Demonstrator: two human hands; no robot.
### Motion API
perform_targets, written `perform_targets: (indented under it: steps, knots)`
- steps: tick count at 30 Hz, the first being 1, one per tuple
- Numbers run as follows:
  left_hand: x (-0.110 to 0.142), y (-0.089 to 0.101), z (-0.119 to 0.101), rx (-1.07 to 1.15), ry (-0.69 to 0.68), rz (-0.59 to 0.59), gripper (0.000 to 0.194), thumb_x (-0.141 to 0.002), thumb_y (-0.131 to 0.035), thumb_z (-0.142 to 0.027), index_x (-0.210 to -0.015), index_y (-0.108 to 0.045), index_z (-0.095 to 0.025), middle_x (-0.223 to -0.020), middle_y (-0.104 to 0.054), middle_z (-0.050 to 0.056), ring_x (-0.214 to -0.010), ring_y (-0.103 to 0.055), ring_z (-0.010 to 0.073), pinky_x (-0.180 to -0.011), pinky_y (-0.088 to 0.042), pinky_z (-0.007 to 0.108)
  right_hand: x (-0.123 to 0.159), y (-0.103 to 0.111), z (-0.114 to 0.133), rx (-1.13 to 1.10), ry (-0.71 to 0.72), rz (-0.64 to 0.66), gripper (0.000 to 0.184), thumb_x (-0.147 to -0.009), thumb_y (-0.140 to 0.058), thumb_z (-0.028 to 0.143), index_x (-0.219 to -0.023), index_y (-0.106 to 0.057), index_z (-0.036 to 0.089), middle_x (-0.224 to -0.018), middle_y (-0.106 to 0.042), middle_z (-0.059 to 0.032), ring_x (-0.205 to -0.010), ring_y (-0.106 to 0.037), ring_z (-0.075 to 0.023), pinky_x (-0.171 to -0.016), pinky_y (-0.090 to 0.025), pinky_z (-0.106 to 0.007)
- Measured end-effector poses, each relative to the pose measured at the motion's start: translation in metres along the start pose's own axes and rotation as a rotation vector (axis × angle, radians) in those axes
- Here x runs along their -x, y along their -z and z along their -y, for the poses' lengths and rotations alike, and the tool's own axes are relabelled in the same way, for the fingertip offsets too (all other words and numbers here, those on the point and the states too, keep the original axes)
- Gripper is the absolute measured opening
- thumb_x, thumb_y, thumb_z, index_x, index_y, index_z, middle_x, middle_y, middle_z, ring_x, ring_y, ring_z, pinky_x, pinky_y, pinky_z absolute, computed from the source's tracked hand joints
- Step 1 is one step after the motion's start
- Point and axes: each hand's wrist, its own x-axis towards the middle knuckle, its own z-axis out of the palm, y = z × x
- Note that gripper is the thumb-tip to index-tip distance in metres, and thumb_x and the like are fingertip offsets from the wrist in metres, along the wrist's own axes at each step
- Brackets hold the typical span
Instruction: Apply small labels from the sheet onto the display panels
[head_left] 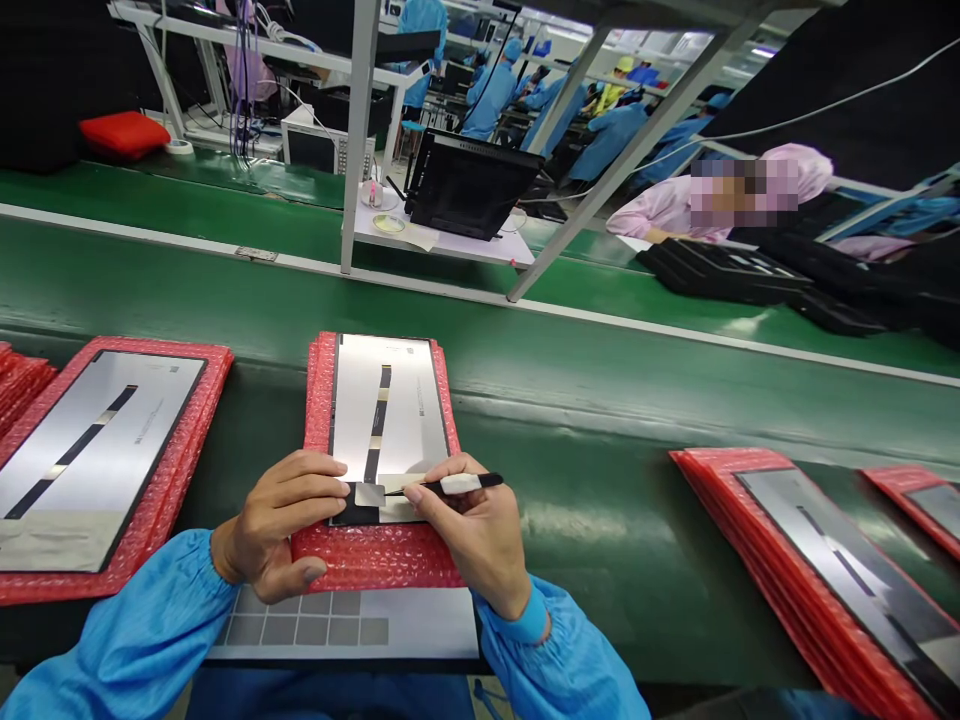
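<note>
A silver-backed display panel [352, 400] with a dark ribbon cable [377, 425] lies on red bubble-wrap pouches [375, 560] before me. In my right hand [476, 535] is a pair of black and white tweezers [461, 484], pointing left. Their tips meet a small grey square sticker [370, 495] at the panel's lower left, over a black patch; whether it is stuck down all over I cannot tell. My left hand [289, 520] rests its outstretched fingers on the panel's lower left edge beside the sticker, thumb apart, holding nothing.
Under the pouches a sheet of grey square stickers [300, 630] sticks out towards me. More panels on red pouches stand left [112, 450] and right [832, 560] on the green bench [585, 520]. Beyond are metal posts [360, 140], a black monitor [472, 185] and a person in pink [667, 210].
</note>
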Motion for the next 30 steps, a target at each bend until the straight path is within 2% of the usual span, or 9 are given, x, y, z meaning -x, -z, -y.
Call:
perform_targets:
  steps: [5,14,30]
  knots:
    - [0.005,-0.003,0.002,-0.001,-0.001,0.003,0.044,-0.099,-0.052,-0.048,-0.12,-0.069,-0.013,-0.101,-0.077,0.018,-0.108,-0.073,0.0355,-0.085,-0.061,0.052,0.0,0.0,0.0,-0.016,-0.004,0.006,0.024,-0.078,-0.086,0.038,-0.079,-0.068,0.022,-0.063,-0.068,-0.0016,-0.056,-0.063,-0.0182,-0.051,-0.049,-0.027]
    - [-0.007,0.003,-0.002,-0.018,-0.026,0.016,0.042,-0.098,-0.054,-0.044,-0.119,-0.07,-0.012,-0.097,-0.077,0.017,-0.103,-0.074,0.0347,-0.083,-0.062,0.05,0.0,-0.001,0.006,0.011,-0.01,0.005,0.023,-0.078,-0.086,0.036,-0.079,-0.069,0.021,-0.064,-0.067,-0.0013,-0.055,-0.061,-0.0173,-0.05,-0.047,-0.026]
    - [-0.005,0.002,-0.001,-0.016,-0.02,0.014,0.041,-0.099,-0.054,-0.045,-0.115,-0.07,-0.011,-0.097,-0.077,0.018,-0.105,-0.073,0.0344,-0.084,-0.062,0.05,0.0,-0.001,0.005,-0.033,-0.02,0.013,0.021,-0.078,-0.086,0.034,-0.078,-0.07,0.021,-0.064,-0.067,-0.0014,-0.057,-0.063,-0.0181,-0.053,-0.048,-0.027]
